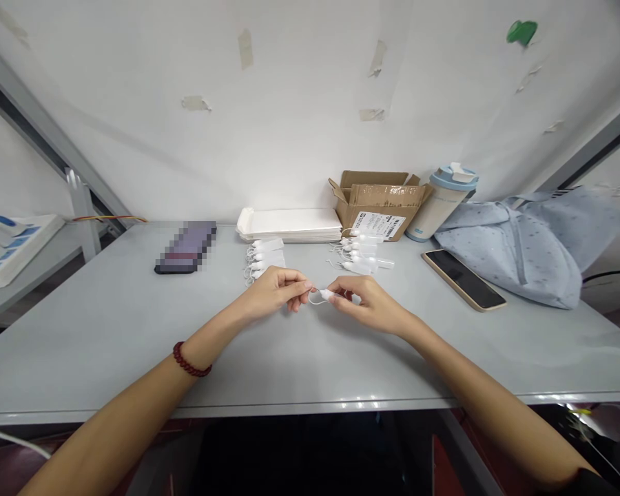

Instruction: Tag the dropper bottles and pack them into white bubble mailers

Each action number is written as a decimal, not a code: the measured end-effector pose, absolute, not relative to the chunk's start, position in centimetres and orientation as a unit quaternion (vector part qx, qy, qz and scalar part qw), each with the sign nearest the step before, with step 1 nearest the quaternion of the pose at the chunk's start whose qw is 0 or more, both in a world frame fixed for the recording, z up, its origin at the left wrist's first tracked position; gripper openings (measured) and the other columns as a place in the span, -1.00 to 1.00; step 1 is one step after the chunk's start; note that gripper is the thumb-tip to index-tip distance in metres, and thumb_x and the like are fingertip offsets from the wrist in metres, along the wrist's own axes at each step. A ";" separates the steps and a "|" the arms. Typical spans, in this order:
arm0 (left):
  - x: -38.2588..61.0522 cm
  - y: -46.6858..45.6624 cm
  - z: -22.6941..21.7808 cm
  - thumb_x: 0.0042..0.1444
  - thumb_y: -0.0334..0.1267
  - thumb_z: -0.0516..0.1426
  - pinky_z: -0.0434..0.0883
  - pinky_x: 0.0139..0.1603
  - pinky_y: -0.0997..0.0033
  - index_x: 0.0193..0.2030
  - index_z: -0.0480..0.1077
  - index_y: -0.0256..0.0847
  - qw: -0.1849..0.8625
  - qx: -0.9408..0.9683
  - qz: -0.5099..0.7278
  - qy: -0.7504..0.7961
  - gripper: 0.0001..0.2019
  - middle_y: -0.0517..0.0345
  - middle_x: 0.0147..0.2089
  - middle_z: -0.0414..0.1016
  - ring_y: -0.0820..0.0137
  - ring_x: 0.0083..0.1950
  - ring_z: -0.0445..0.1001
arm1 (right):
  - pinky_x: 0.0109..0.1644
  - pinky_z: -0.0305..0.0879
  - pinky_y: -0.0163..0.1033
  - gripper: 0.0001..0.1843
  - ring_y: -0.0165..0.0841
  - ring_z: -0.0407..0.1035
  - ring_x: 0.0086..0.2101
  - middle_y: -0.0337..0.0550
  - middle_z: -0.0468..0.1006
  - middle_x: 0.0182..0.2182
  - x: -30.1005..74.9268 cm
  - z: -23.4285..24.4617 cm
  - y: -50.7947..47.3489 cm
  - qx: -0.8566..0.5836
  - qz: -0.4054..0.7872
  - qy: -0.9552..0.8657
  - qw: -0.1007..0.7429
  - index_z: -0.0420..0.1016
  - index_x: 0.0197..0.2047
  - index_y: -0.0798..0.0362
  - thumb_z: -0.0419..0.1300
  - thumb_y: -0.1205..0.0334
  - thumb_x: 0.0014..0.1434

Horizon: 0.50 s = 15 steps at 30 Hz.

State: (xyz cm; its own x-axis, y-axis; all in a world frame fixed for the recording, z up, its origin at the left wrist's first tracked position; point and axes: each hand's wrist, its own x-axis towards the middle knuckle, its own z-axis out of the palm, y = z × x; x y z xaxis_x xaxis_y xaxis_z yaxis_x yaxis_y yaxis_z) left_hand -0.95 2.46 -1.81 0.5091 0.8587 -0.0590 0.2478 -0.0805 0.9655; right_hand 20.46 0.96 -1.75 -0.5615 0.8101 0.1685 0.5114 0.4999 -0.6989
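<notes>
Both forearms reach in over the near edge of the grey tabletop, the left wrist ringed by a dark red bead bracelet, and the two hands meet over the middle of the table. At the left hand, thumb and forefinger are pressed together on one end of a thin white cord, with the other fingers curled under. At the right hand, the fingertips pinch a small white plastic piece at the cord's other end. The cord sags in a short loop between the hands; whether it touches the surface I cannot tell. Just behind the left hand lies a cluster of white tags with strings, and behind the right hand a second, looser cluster. Farther back, near the far edge, sits a flat stack of white sheets, with an open cardboard box beside it to the right and then a pale cup with a blue lid. A smartphone lies face up toward the right edge, just beside a crumpled light blue cloth. A dark flat object, blurred out, rests toward the far left corner, well apart from the hands.
</notes>
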 end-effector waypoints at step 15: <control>-0.8 2.1 -1.7 0.14 -0.15 0.12 0.29 -0.44 0.51 -0.42 0.43 -0.30 0.516 0.695 0.274 0.419 -0.75 0.20 -0.48 0.42 0.54 -0.52 0.35 | -0.37 0.16 -0.31 -0.76 -0.45 0.22 -0.47 -0.19 0.46 -0.46 20.4 -1.8 0.9 -0.398 0.303 -0.831 0.243 0.49 -0.29 0.15 0.05 0.22 0.21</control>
State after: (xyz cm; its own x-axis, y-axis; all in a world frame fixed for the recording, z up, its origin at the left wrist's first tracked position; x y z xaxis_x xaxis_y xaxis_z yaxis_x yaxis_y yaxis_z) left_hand -0.76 2.11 -1.68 0.4980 0.8656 -0.0524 0.2997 -0.1151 0.9471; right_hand 20.36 0.89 -1.84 -0.5647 0.8090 0.1630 0.5150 0.4998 -0.6964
